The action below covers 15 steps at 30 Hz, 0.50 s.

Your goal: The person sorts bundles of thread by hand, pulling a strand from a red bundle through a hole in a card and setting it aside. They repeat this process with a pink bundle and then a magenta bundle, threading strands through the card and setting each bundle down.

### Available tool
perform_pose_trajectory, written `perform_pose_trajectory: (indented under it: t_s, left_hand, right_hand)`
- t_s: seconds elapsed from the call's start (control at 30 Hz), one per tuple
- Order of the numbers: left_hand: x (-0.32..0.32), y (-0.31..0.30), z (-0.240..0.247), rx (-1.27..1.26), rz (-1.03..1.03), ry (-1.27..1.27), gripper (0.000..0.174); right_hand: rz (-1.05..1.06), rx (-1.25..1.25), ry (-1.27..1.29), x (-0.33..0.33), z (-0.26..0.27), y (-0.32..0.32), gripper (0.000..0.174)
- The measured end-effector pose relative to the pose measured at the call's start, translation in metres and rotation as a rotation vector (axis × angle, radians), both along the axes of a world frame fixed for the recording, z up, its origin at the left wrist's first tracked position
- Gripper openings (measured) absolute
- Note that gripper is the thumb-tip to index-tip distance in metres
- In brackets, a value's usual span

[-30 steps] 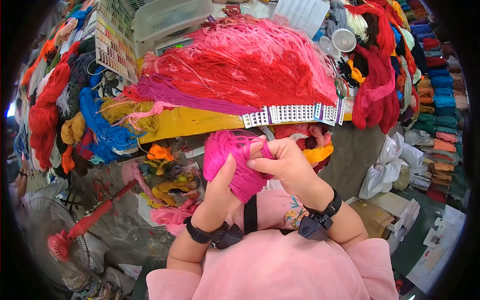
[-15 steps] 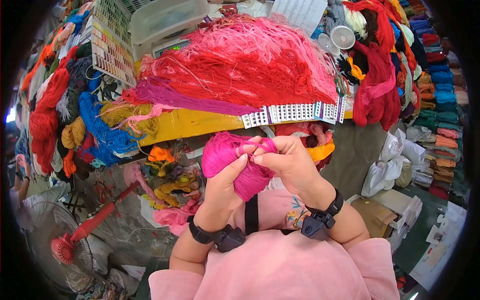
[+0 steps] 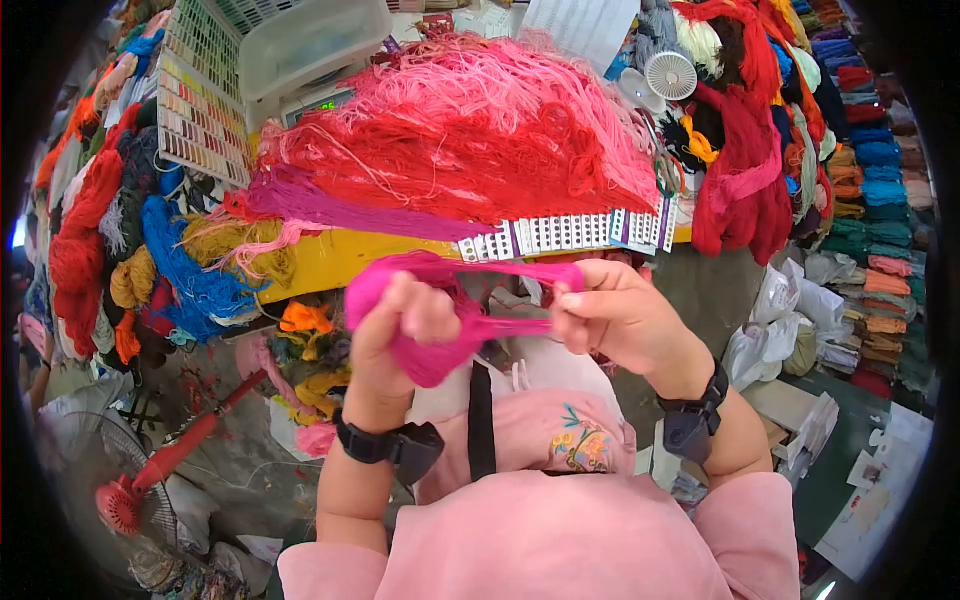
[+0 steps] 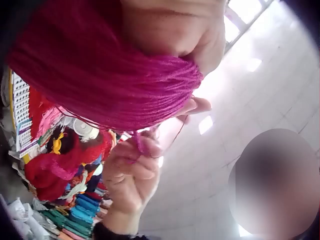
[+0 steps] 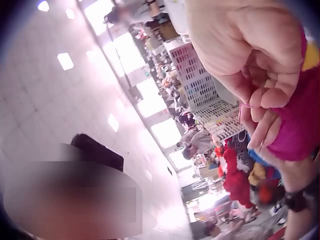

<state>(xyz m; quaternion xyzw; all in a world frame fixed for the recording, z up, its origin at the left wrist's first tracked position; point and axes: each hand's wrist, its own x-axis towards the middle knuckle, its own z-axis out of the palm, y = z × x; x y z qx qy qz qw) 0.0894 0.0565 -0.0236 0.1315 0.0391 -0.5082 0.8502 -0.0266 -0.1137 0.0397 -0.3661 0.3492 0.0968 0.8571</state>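
A magenta skein of yarn is held up in front of the person's body, gripped by the left hand with strands wrapped about its fingers. To its right, the right hand pinches strands of the same skein between thumb and fingers. Two bands of yarn stretch taut across the space between the hands. In the left wrist view the skein fills the upper part, and the right hand appears below it with a magenta strand at its fingertips. The right wrist view shows curled right-hand fingers against the yarn.
A yellow-edged table bears a large heap of red and pink yarn. Button-like cards line its front edge. Left stand a colour chart and a clear plastic bin. A red fan is at lower left, white bags at right.
The hands were close together at the skein. Now they have parted, left hand leftward and right hand rightward, drawing the strands out between them. The head view has shifted slightly.
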Motion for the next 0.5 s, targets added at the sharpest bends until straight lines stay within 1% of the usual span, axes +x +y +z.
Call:
perform_pose_trajectory:
  t_s: [0.03, 0.1, 0.13, 0.17, 0.2, 0.23, 0.27, 0.3, 0.33, 0.37, 0.43, 0.5]
  left_hand:
    - [0.002, -0.004, -0.002, -0.039, 0.183, -0.028, 0.027]
    - [0.019, 0.009, -0.002, 0.123, 0.275, -0.122, 0.022]
    - [0.032, 0.02, -0.015, 0.052, 0.371, -0.049, 0.018]
    - [0.046, 0.034, -0.035, -0.019, 0.469, 0.026, 0.016]
    - [0.057, 0.052, -0.051, -0.028, 0.533, 0.134, 0.016]
    - [0.068, 0.073, -0.067, -0.038, 0.601, 0.238, 0.017]
    - [0.079, 0.093, -0.085, -0.165, 0.553, 0.362, 0.016]
    - [0.088, 0.118, -0.108, -0.289, 0.503, 0.487, 0.015]
    - [0.101, 0.16, -0.147, 0.018, 0.627, 0.359, 0.015]
    - [0.112, 0.199, -0.179, 0.328, 0.736, 0.221, 0.014]
    - [0.114, 0.235, -0.193, 1.055, 0.747, -0.234, 0.018]
    - [0.113, 0.232, -0.17, 1.288, 0.821, -0.116, 0.025]
  right_hand:
    - [0.001, 0.004, -0.007, -0.004, -0.005, -0.011, 0.007]
    - [0.097, 0.31, -0.141, -0.016, -0.02, -0.032, 0.007]
    - [0.107, 0.036, -0.053, -0.024, -0.024, -0.04, 0.008]
    - [0.111, -0.432, -0.012, -0.026, -0.02, -0.052, 0.008]
    - [0.027, -0.852, -0.063, -0.028, -0.019, -0.067, 0.01]
    - [-0.121, -0.68, -0.135, -0.032, -0.021, -0.092, 0.012]
    - [-0.237, -0.526, -0.227, -0.033, -0.015, -0.111, 0.015]
    - [-0.423, -0.304, -0.257, -0.036, -0.015, -0.129, 0.019]
    - [-0.542, -0.007, -0.389, -0.044, -0.021, -0.149, 0.02]
    - [-0.519, 0.282, -0.554, -0.053, -0.037, -0.172, 0.018]
    - [-0.659, 0.184, -0.547, -0.067, -0.069, -0.211, 0.013]
    - [-0.663, -0.02, -0.389, -0.096, -0.108, -0.276, 0.008]
